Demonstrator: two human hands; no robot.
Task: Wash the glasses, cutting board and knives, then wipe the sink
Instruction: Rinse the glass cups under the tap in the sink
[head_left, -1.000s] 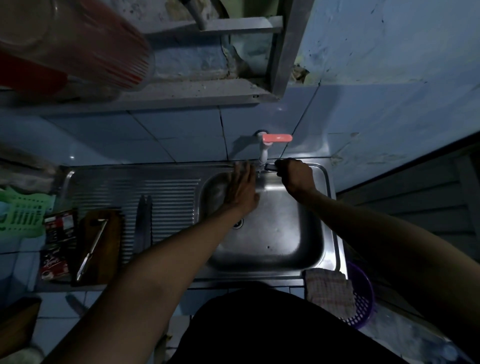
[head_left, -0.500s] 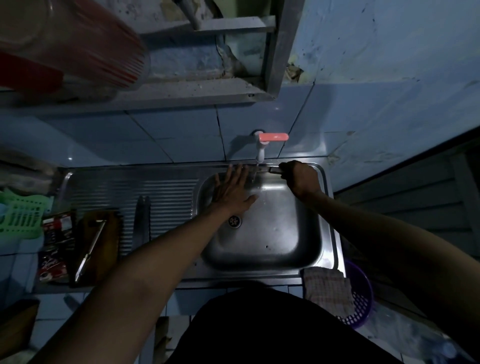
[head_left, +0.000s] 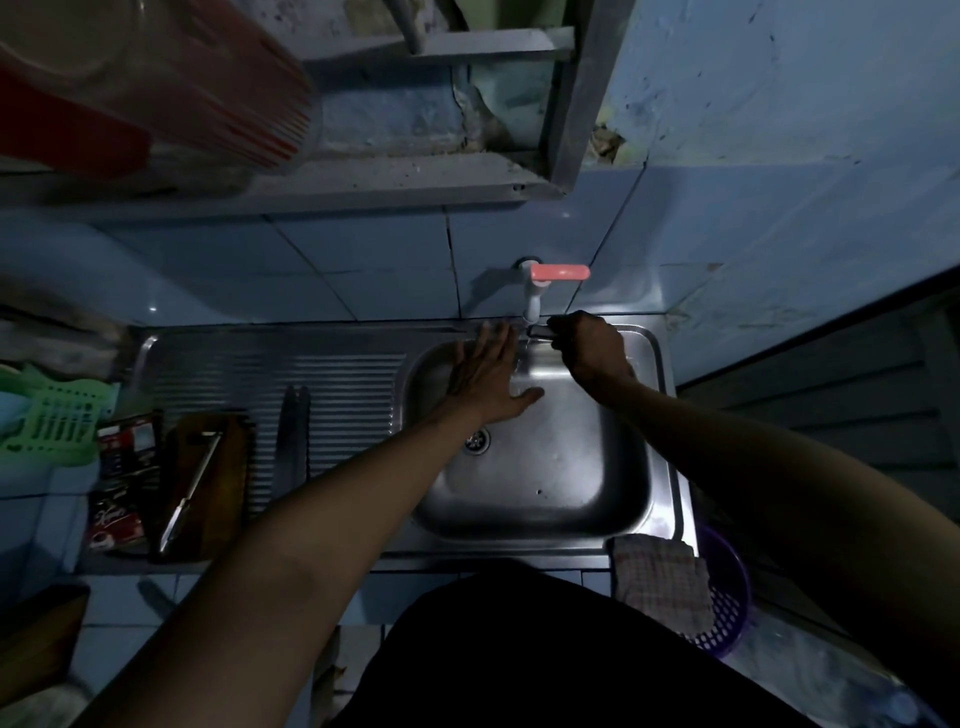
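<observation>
- Head view, the only one: right hand (head_left: 587, 351) curled shut around a dark, slim object (head_left: 540, 332), probably a knife by its handle end, though too dim to be sure; held right under the white wall tap with the pink lever (head_left: 537, 291), presumably so the water falls on it.
- Left hand (head_left: 488, 376) spread flat, fingers together and thumb out, just beside the spout over the square stainless-steel sink basin (head_left: 597, 478); holding nothing; likely rinsing itself or about to rub the held piece.
- Running water too faint to confirm.
- On the ribbed steel draining board (head_left: 337, 379), two dark long knives (head_left: 293, 436) laid side by side, probably to drain.
- Left of them, a brown wooden cutting board (head_left: 228, 493) with a slim silver-bladed knife (head_left: 189, 491) lying along it, kept clear of the basin.
- Checked cloth (head_left: 660, 577) draped over the sink's front right corner, handy for the final wipe, beside a purple perforated plastic basket (head_left: 727, 603).
- Glasses not clearly found.
</observation>
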